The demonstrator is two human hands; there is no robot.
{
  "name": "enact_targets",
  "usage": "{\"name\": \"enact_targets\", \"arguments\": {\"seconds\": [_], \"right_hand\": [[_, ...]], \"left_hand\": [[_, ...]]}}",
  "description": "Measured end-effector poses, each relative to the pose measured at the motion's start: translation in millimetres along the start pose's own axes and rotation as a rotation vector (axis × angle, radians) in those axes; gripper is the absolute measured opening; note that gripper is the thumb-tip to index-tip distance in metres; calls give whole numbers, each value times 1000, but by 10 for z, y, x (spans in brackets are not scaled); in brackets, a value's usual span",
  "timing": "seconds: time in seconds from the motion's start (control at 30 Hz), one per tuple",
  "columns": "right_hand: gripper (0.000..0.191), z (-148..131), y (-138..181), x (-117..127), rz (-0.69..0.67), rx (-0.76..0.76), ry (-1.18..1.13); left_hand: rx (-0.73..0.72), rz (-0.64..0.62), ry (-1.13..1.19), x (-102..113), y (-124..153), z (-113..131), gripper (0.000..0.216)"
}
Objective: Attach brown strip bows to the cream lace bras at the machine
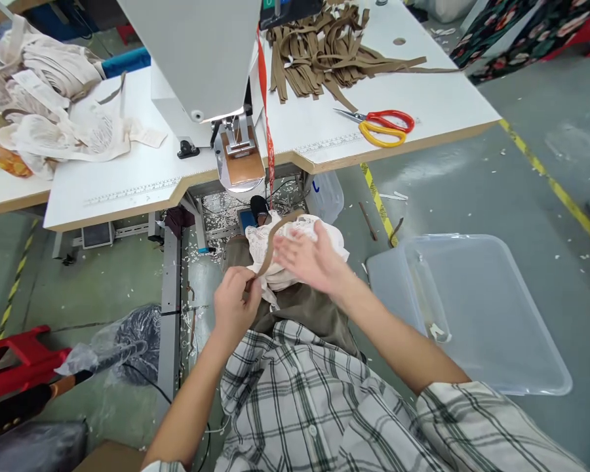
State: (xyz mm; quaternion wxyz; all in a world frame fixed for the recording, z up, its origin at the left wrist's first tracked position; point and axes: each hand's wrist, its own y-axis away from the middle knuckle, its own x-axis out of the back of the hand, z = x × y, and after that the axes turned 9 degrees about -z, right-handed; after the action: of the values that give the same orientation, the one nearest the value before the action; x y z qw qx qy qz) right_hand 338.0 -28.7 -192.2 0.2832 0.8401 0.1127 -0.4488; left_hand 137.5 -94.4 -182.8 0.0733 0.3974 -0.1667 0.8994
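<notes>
Over my lap, my left hand (pixel 236 298) pinches one end of a brown fabric strap (pixel 270 244). The strap curves up and away across a white lace garment piece (pixel 260 241), which lies bunched on my thighs. My right hand (pixel 311 257) is beside the strap, with its fingers stretched out and palm turned up, slightly blurred. It is above the white fabric; whether it touches the fabric or strap I cannot tell. Ahead of my hands stands a white sewing machine (pixel 196 52) with its presser foot (pixel 238 141) over a brown plate.
Red-and-yellow scissors (pixel 386 126) and a pile of brown straps (pixel 319 52) lie on the white table (pixel 447 98), right of the machine. White lace garments (pixel 78 124) are heaped at left. A clear plastic bin lid (pixel 491 314) lies low at right. Scraps litter the floor.
</notes>
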Motion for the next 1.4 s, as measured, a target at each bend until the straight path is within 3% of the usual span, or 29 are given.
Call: {"name": "enact_targets", "arguments": {"seconds": [0.07, 0.17, 0.47, 0.7, 0.83, 0.9, 1.0, 1.1, 1.2, 1.3, 1.4], "right_hand": [[37, 292, 27, -28, -115, -137, 87], [36, 464, 47, -63, -179, -89, 184], [21, -67, 147, -242, 13, 203, -27], [26, -431, 345, -316, 27, 415, 218], [28, -800, 542, -294, 26, 573, 390], [29, -932, 646, -299, 19, 655, 412], [22, -1006, 786, -339, 12, 717, 365], [17, -961, 902, -372, -27, 682, 350], [17, -842, 976, -347, -105, 605, 519], [14, -625, 950, -300, -70, 523, 842], [12, -282, 795, -303, -56, 321, 1109]], "left_hand": [[-29, -35, 17, -24, 0, 52, 8], [-55, -79, -14, -56, 36, 98, 10], [97, -77, -352, -58, 128, 62, 13], [120, -148, -385, 8, 125, -32, 18], [132, -149, -239, 27, 178, -144, 28], [164, -154, -39, 64, 175, -133, 29], [216, -273, 309, 170, 133, -57, 28], [277, -415, 517, 299, 84, -3, 37], [361, -444, 522, 399, 58, -14, 39], [446, -353, 444, 449, 61, -29, 24], [497, -187, 517, 458, 81, 22, 20]]}}
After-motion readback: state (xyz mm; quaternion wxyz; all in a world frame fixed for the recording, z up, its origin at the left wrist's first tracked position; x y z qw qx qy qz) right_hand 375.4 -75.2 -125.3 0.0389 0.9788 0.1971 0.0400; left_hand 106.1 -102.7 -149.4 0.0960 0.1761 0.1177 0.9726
